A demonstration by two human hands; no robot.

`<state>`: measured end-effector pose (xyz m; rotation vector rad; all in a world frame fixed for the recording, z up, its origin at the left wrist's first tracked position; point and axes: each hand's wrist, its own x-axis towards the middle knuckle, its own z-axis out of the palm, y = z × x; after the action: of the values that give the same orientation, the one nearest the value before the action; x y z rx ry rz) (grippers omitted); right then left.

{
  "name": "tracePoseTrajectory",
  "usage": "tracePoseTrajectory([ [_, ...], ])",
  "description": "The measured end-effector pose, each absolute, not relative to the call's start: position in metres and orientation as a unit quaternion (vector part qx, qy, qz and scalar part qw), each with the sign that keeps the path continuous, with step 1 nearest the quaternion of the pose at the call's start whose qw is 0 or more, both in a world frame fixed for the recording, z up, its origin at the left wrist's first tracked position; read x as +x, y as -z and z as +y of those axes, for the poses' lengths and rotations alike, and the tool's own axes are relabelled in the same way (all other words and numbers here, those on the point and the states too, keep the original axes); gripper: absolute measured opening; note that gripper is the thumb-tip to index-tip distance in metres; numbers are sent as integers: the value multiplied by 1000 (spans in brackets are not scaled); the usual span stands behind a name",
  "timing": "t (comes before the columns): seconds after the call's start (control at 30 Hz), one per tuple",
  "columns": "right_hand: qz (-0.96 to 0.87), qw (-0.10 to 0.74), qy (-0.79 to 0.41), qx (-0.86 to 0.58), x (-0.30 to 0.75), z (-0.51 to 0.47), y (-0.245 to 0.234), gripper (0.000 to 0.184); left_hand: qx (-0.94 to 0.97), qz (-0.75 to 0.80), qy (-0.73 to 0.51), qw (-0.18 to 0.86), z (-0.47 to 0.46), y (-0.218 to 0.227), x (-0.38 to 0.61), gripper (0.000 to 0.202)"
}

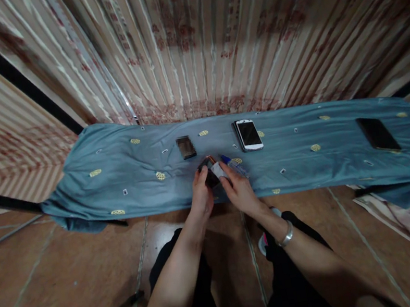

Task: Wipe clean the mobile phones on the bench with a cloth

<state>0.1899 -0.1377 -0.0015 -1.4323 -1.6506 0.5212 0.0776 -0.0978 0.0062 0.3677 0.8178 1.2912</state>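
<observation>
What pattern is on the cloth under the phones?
Blue-grey cloth with scattered yellow motifs and small white rectangles; best in head view.

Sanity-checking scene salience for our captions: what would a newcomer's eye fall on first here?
Likely the centre, where the left hand grips a dark flat object with an orange-brown edge and the right hand holds a small white piece at it. Next, the white-framed phone with a dark screen, just beyond the right hand on the blue-green patterned cloth. Then the black, flat, phone-like slab, toward the cloth's right end.
</observation>
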Motion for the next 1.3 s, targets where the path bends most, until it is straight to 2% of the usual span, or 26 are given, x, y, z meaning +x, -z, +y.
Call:
tracePoseTrajectory([
  [0.4, -712, 398, -272, -510, 176, -150, -6, 65, 89, 380, -569, 724, -103, -31, 73, 6],
  [0.73, -704, 407, -308, -494, 181, -143, -3, 74, 76, 353, -532, 766, -108, -37, 74, 9],
  [1.3, -700, 430, -287, -493, 193, -144, -21, 73, 137, 362, -462, 798, -114, -32, 81, 19],
])
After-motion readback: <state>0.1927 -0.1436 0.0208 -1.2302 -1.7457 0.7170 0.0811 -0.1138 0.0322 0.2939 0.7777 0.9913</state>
